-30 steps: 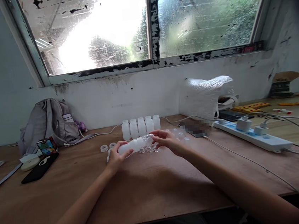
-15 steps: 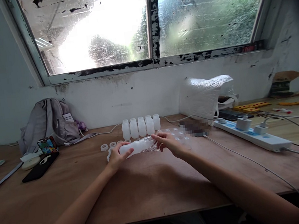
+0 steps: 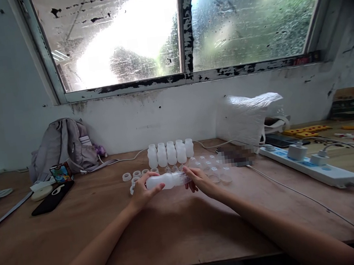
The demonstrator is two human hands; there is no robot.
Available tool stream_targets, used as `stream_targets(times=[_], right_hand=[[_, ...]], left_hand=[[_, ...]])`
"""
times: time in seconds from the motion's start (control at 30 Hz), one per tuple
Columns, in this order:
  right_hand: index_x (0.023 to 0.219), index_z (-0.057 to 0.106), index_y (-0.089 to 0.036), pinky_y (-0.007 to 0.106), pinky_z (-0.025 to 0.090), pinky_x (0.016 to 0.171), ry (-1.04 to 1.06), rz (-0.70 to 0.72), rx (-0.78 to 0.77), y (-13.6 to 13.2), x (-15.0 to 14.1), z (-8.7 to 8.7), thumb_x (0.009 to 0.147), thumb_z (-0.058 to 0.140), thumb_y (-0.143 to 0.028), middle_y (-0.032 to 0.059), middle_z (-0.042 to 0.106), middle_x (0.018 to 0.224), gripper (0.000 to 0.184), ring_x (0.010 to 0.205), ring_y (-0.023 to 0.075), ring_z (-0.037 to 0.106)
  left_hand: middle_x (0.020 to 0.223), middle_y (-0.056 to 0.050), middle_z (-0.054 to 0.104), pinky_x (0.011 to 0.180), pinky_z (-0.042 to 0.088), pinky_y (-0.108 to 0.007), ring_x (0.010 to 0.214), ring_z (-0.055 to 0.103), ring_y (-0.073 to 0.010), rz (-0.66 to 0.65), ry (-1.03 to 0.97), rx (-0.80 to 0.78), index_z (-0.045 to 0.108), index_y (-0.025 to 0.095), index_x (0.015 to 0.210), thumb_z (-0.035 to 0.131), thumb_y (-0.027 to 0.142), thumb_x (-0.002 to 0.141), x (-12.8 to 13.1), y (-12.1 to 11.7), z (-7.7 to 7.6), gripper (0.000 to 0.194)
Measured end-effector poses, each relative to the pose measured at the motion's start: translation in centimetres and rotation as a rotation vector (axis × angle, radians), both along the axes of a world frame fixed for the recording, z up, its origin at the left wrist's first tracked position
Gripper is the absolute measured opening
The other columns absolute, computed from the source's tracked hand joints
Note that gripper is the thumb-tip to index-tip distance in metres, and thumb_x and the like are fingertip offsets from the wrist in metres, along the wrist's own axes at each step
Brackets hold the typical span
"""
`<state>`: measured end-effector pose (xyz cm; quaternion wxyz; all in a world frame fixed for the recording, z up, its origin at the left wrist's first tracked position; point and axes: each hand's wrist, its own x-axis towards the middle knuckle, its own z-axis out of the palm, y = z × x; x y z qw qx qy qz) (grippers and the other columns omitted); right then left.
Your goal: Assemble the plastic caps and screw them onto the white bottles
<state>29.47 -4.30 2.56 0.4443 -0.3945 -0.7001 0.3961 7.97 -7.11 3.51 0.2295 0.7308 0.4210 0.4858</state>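
My left hand (image 3: 142, 191) is wrapped round a white translucent bottle (image 3: 165, 181), which lies on its side above the table with its neck end to the right. The fingers of my right hand (image 3: 200, 182) are closed on a clear cap (image 3: 182, 177) at that end. Whether the cap is seated cannot be made out. Just behind the hands stand several similar white bottles (image 3: 171, 154) in a group. White rings (image 3: 127, 177) lie left of the held bottle, partly covered by my left hand. Small clear parts (image 3: 206, 161) lie behind and right of my right hand.
A grey backpack (image 3: 61, 144) leans on the wall at left, near a black phone (image 3: 52, 198). At right are a white power strip (image 3: 310, 165) with plugs and cables, and a silvery bag (image 3: 242, 119). The wooden table (image 3: 175, 238) ends close in front.
The clear cap and my right hand have come down a little, so the bottle is held more level. The view has shifted slightly; both hands keep their hold.
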Motion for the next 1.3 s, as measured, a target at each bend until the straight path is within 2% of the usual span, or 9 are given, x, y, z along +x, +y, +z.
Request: stream_targets(times=[0.07,0.23,0.4,0.57,0.93,1.13,1.3], right_hand=[[0.060,0.046,-0.016,0.020,0.029,0.035,-0.041,0.020,0.052,-0.5,-0.3,-0.3,0.081,0.030,-0.051,-0.0016,0.049,0.043,0.044,0.033,0.0082,0.041],[0.052,0.044,-0.017,0.020,0.030,0.040,-0.101,-0.099,0.241,-1.8,-0.8,-0.9,0.083,0.029,-0.047,-0.0024,0.042,0.039,0.046,0.036,0.0084,0.041],[0.056,0.045,-0.017,0.021,0.027,0.038,0.091,-0.217,0.167,-3.1,-1.8,-1.3,0.082,0.026,-0.047,-0.0034,0.037,0.042,0.044,0.037,0.0083,0.036],[0.055,0.041,-0.017,0.021,0.026,0.039,0.217,-0.307,0.097,-3.5,-2.7,-1.3,0.080,0.030,-0.047,-0.0033,0.035,0.047,0.040,0.041,0.0083,0.033],[0.053,0.040,-0.018,0.022,0.026,0.039,0.266,-0.335,0.002,-3.4,-3.0,-1.4,0.078,0.032,-0.047,-0.0029,0.036,0.045,0.039,0.041,0.0089,0.033],[0.053,0.042,-0.017,0.022,0.028,0.040,0.325,-0.339,0.070,-4.2,-3.2,-1.7,0.078,0.032,-0.047,-0.0023,0.039,0.048,0.040,0.042,0.0090,0.034],[0.049,0.043,-0.018,0.023,0.028,0.040,0.340,-0.385,0.128,-5.1,-3.4,-2.3,0.080,0.029,-0.045,-0.0015,0.038,0.044,0.043,0.041,0.0101,0.033]], left_hand=[[0.081,-0.002,0.057,0.058,0.042,-0.023,0.066,0.053,-0.0132,0.024,0.018,0.039,0.054,0.018,0.085,0.056,0.038,0.069,0.1,-0.7,0.2,0.026],[0.078,-0.003,0.054,0.063,0.042,-0.025,0.069,0.052,-0.0141,0.046,-0.006,0.279,0.051,0.017,0.080,0.054,0.029,0.071,0.6,-2.0,-0.4,0.016],[0.080,-0.004,0.053,0.070,0.043,-0.029,0.077,0.053,-0.0164,0.043,-0.124,0.398,0.049,0.017,0.080,0.052,0.023,0.071,1.6,-2.5,-1.7,0.011],[0.080,-0.004,0.051,0.066,0.044,-0.029,0.075,0.053,-0.0155,0.048,-0.201,0.474,0.047,0.017,0.080,0.050,0.018,0.072,1.9,-2.8,-2.4,0.008],[0.081,-0.004,0.050,0.060,0.047,-0.028,0.072,0.053,-0.0144,0.016,-0.070,0.721,0.048,0.017,0.086,0.055,0.010,0.066,1.9,-2.5,-3.0,0.022],[0.081,-0.005,0.049,0.058,0.048,-0.029,0.071,0.052,-0.0147,-0.022,-0.027,0.893,0.048,0.018,0.087,0.055,0.008,0.062,2.1,-2.9,-2.9,0.028],[0.081,-0.005,0.049,0.053,0.047,-0.028,0.067,0.051,-0.0132,-0.084,-0.057,0.916,0.048,0.017,0.085,0.055,0.007,0.061,2.3,-3.2,-2.9,0.028]])
